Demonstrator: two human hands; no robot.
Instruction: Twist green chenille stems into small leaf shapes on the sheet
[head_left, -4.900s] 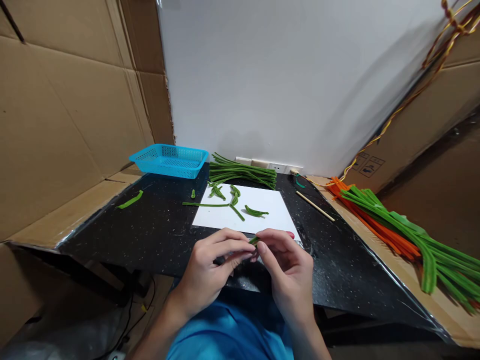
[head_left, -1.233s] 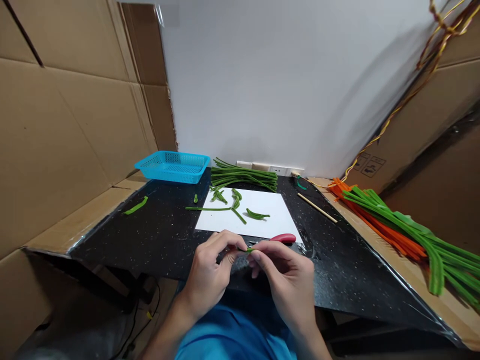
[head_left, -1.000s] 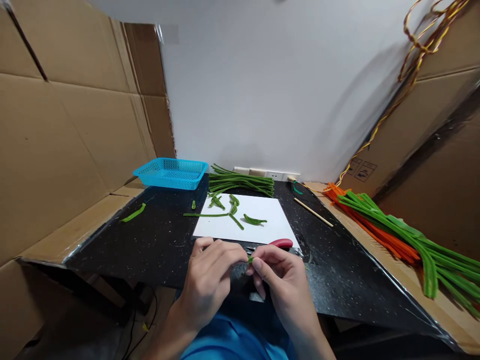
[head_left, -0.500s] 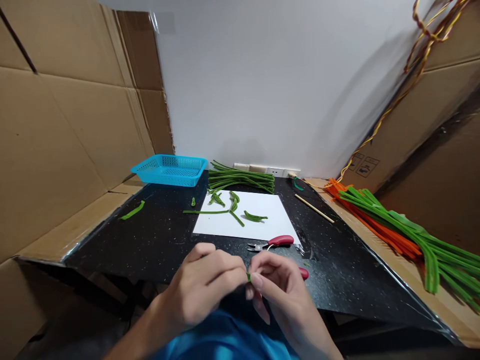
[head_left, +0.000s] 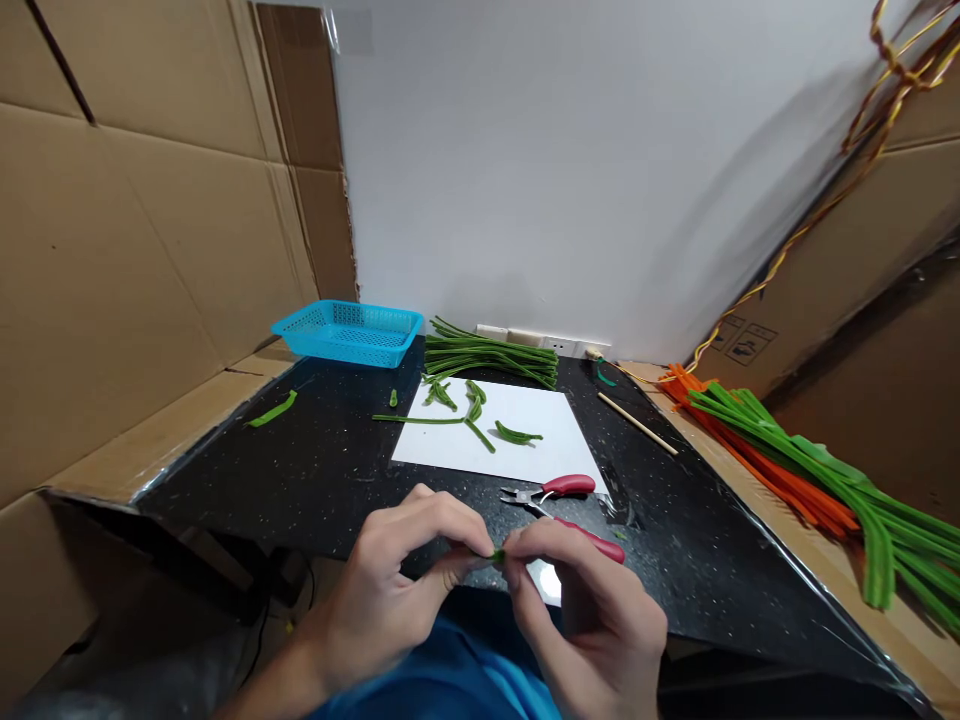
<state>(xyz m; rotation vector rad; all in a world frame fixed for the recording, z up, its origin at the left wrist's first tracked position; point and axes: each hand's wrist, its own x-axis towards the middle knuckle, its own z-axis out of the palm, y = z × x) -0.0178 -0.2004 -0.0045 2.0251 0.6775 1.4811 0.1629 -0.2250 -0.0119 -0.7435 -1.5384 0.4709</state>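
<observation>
My left hand (head_left: 394, 590) and my right hand (head_left: 581, 610) meet at the near edge of the black table (head_left: 315, 470), fingertips pinched together on a short green pipe-cleaner piece (head_left: 496, 555). Most of that piece is hidden by the fingers. Red-handled cutting pliers (head_left: 559, 500) lie on the table just beyond my right hand. Further back, a white sheet (head_left: 525, 445) carries several bent green pipe-cleaner pieces (head_left: 517, 434).
A bundle of green pipe cleaners (head_left: 487, 355) lies by the wall, a blue basket (head_left: 346, 331) at the back left. A wooden stick (head_left: 637, 423) lies right of the sheet. Long green and orange pipe cleaners (head_left: 795, 470) are heaped on cardboard at right. One green piece (head_left: 271, 409) rests at left.
Both hands have drawn back toward my body, off the table's middle to its near edge, still pinching the green piece. The pliers, earlier covered by my hands, now show.
</observation>
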